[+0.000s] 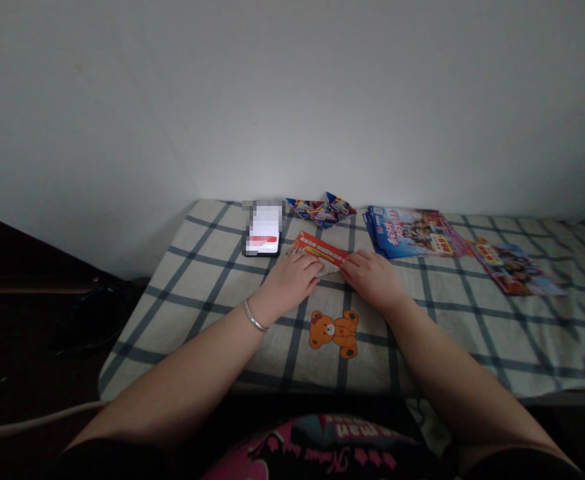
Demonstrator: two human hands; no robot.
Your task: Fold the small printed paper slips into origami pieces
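A red and white printed paper flyer (322,251), in a narrow strip that looks folded, lies on the checked cloth. My left hand (293,280), with a silver bangle at its wrist, grips the strip's left part, fingers bent and close together. At the right end, my right hand (372,275) has its fingers pressed together on the paper. What the thumbs do is mostly hidden. Just beyond the strip sit folded paper pieces (322,211) with a colourful blue and red print. A phone (264,228) with a lit screen rests to the left of them.
Several blue and pink printed flyers (412,232) are stacked right of my hands, with another flyer (520,268) farther right. The checked cloth (212,267), with a printed teddy bear, covers the surface up to a white wall (292,100). A dark plastic bag (95,317) lies lower left.
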